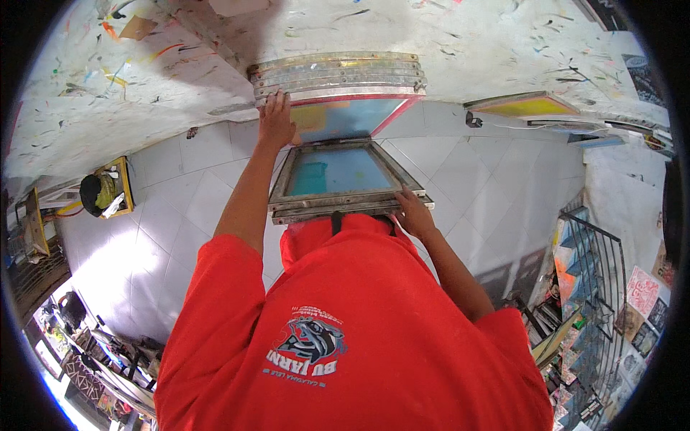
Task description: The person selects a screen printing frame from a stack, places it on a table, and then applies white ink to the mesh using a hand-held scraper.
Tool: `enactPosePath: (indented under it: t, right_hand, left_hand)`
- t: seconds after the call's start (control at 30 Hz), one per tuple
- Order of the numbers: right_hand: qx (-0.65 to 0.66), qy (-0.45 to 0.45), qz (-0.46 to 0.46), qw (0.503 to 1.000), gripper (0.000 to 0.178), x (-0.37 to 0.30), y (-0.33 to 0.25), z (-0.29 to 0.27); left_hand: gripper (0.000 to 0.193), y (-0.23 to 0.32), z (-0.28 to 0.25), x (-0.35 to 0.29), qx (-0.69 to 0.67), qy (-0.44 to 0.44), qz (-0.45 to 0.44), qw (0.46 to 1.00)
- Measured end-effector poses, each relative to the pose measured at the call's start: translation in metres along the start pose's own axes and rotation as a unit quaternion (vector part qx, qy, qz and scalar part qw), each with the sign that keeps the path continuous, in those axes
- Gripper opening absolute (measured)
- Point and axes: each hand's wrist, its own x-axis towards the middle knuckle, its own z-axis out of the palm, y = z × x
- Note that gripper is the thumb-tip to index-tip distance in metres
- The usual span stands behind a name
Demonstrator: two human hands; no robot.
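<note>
Several screen printing frames (338,73) stand stacked on edge, leaning against the wall ahead of me. The front frame (352,118) of that stack has a bluish mesh with a yellowish patch and pink-red edges. My left hand (276,123) grips its upper left edge, fingers curled over the rim. Closer to my body, another small group of screen printing frames tilts toward me; the uppermost (334,172) has blue mesh with a teal patch. My right hand (413,212) is closed on the right corner of this nearer group, its fingertips partly hidden.
Pale tiles cover the floor (460,172). On the right, a yellow-mesh frame (528,106) leans on the paint-marked wall (460,43), near a metal rack (593,266). A yellow-edged frame (123,187) with dark items sits on the left.
</note>
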Motion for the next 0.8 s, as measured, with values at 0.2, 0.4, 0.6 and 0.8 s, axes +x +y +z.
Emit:
enactPosePath:
  t: [0.2, 0.4, 0.6, 0.8]
  right_hand:
    - [0.021, 0.011, 0.073, 0.997, 0.054, -0.002, -0.006, -0.002]
    - [0.019, 0.023, 0.057, 0.998, 0.054, 0.005, 0.000, 0.002]
    - [0.010, 0.028, 0.067, 0.997, 0.054, 0.013, 0.021, -0.006]
    - [0.019, 0.020, 0.044, 0.999, 0.053, 0.020, 0.040, -0.016]
  left_hand:
    - [0.075, 0.003, 0.006, -0.001, 0.022, -0.026, -0.018, 0.999]
    - [0.075, 0.017, 0.018, -0.061, -0.015, -0.050, -0.040, 0.998]
    - [0.069, 0.051, -0.009, -0.154, 0.004, -0.177, -0.036, 0.984]
    - [0.065, 0.062, -0.002, -0.187, -0.022, -0.194, -0.060, 0.979]
